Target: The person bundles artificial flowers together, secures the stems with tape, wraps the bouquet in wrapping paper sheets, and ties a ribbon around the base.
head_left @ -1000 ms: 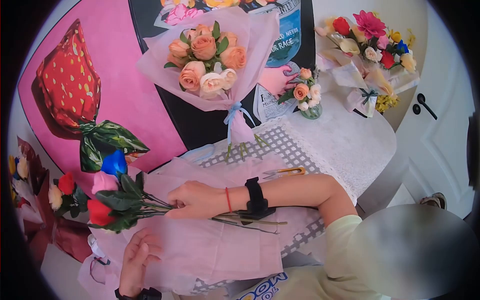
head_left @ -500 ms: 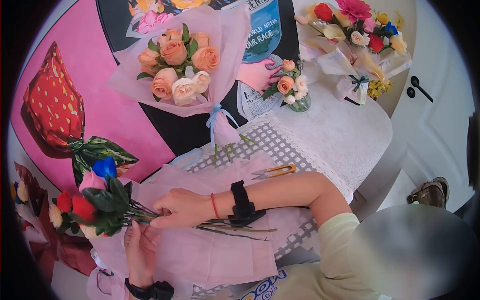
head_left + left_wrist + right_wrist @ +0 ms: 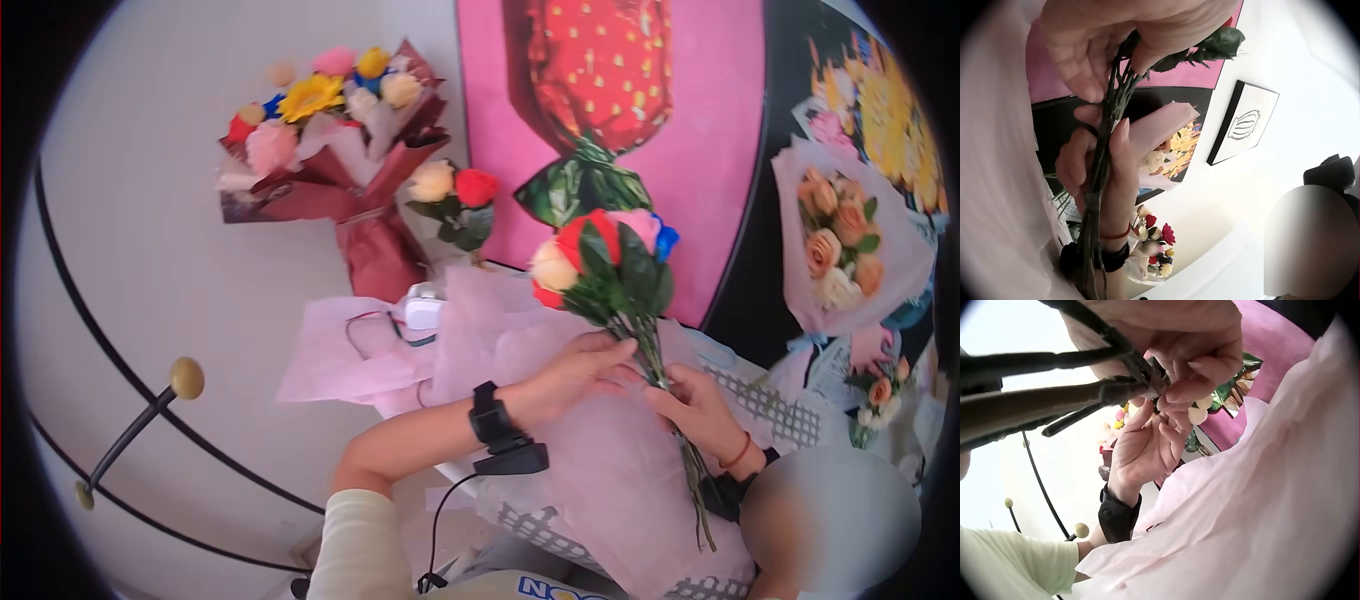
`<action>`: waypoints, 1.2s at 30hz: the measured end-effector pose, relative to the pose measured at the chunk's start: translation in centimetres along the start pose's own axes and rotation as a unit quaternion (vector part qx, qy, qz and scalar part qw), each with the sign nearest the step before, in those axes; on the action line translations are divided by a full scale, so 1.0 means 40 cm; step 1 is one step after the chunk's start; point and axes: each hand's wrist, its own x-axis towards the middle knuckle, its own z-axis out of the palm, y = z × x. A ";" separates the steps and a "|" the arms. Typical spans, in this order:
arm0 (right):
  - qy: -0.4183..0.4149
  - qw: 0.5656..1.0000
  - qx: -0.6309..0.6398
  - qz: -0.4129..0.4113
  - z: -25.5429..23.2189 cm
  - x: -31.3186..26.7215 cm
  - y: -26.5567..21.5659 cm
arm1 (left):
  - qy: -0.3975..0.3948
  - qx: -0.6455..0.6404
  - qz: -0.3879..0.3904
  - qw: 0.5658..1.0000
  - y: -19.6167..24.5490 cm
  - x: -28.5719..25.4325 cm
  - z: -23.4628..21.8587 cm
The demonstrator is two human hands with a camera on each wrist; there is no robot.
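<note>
A bunch of roses (image 3: 600, 255), in red, pink, cream and blue with dark green leaves, slants upward in front of me. My right hand (image 3: 700, 405) grips its stems (image 3: 697, 490) around the middle, the lower ends sticking out below. Higher up, just under the leaves, my left hand (image 3: 580, 375) has its thumb and fingers around the same stems. In the left wrist view the left hand (image 3: 1141, 31) is above the right hand (image 3: 1107, 162) on the stems. Stem ends loom close in the right wrist view, where the right hand (image 3: 1166, 337) curls around them.
Pink wrapping paper (image 3: 620, 480) covers much of the checked table cloth (image 3: 550, 530). A bouquet in dark red paper (image 3: 375, 250) stands at the left, beside two loose roses (image 3: 455, 195). A peach rose bouquet (image 3: 845, 240) leans at the right. A black metal rail (image 3: 130, 435) stands left.
The head view has swung left. The rose bunch has gone from lying sideways to slanting upright. My left hand, apart from it at first, came up to the stems and now holds them.
</note>
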 end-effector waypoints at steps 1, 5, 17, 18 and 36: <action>-0.005 1.000 0.001 0.010 0.000 0.001 0.003 | -0.030 -0.015 -0.009 0.999 -0.002 0.006 -0.002; -0.033 0.999 0.004 0.018 -0.004 0.002 0.018 | -0.035 -0.029 -0.027 0.999 -0.022 0.015 -0.019; -0.092 0.994 -0.015 0.058 -0.011 -0.003 0.003 | -0.043 -0.045 -0.062 0.996 -0.049 0.018 -0.029; -0.092 0.994 -0.015 0.057 -0.011 -0.004 -0.001 | -0.042 -0.047 -0.063 0.996 -0.048 0.017 -0.028; -0.099 0.992 -0.025 0.071 -0.027 0.002 0.054 | -0.063 0.283 -0.036 0.956 0.160 -0.099 -0.077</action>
